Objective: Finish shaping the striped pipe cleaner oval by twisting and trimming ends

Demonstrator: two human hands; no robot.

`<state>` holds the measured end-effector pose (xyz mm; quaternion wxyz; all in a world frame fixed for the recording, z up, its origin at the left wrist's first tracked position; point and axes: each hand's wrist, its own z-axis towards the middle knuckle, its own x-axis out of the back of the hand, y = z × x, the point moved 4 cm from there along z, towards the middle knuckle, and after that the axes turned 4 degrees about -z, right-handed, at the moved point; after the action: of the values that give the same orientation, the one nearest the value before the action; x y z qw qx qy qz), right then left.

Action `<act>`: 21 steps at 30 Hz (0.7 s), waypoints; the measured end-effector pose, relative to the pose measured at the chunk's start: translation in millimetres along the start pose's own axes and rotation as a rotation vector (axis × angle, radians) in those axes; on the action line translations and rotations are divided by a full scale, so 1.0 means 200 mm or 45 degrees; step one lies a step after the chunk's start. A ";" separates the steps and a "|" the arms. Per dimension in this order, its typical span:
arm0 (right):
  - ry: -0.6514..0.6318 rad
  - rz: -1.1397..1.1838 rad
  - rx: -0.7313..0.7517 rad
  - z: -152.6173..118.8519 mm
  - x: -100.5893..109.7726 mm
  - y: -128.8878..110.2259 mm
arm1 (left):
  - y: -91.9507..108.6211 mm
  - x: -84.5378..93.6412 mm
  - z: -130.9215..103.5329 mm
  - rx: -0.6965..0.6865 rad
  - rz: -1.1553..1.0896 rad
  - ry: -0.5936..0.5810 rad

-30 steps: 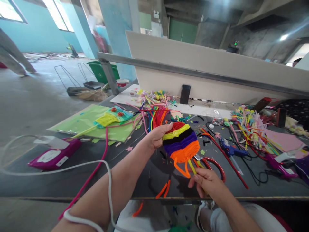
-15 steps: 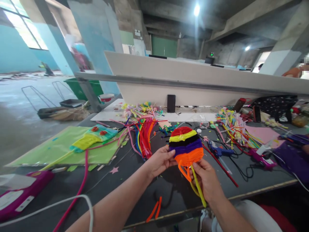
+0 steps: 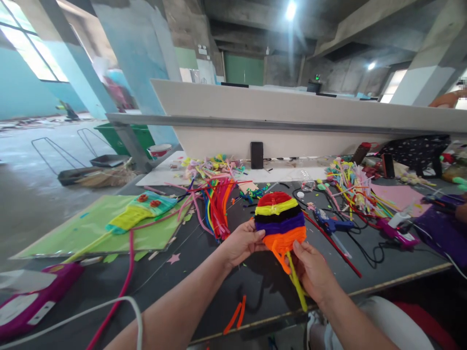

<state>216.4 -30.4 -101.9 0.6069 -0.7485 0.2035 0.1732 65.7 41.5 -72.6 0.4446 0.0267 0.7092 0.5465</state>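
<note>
A round striped piece of fuzzy stems [image 3: 280, 221], banded red, yellow, black, purple and orange, is held up over the table's near part. My left hand [image 3: 245, 244] pinches its lower left edge between thumb and fingers. At its lower right edge, my right hand [image 3: 310, 265] is closed on it, with the fingers partly hidden behind. A yellow-green stem [image 3: 298, 287] hangs from the bottom beside my right hand, next to loose orange loops [image 3: 280, 256]. Two short orange pieces [image 3: 235, 315] lie on the table below.
On the left, a yellow and turquoise stem piece [image 3: 142, 211] rests on a green sheet [image 3: 91, 228]. Bundled red and blue stems [image 3: 219, 209] lie behind my left hand. A blue glue gun [image 3: 333, 222], cables and a purple power strip [image 3: 397, 233] are at right.
The striped piece has turned slightly, and its hanging stem has shifted a little left. Both hands keep their hold. The whole view has moved slightly.
</note>
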 end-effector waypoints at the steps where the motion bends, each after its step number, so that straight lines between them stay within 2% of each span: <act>1: -0.009 0.011 -0.005 0.00 0.00 0.00 | 0.00 0.00 0.00 0.007 -0.004 -0.008; 4: -0.036 0.025 -0.020 -0.01 -0.01 -0.01 | 0.00 0.00 0.00 0.018 -0.024 -0.011; 10: -0.049 -0.041 -0.038 -0.03 -0.04 -0.01 | 0.04 0.06 0.01 -0.039 -0.006 0.087; 13: -0.115 -0.096 -0.075 -0.04 -0.06 -0.01 | 0.05 0.07 0.01 -0.034 -0.014 0.096; 16: -0.143 -0.090 -0.028 -0.04 -0.06 -0.02 | 0.03 0.03 0.00 0.003 -0.055 0.051; 21: -0.035 -0.048 0.032 -0.03 -0.06 0.00 | -0.02 -0.06 -0.02 0.025 -0.016 -0.060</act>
<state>206.3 -36.0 -95.3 0.6220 -0.7422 0.1833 0.1695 71.7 29.8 -68.3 0.4642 0.0394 0.7041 0.5359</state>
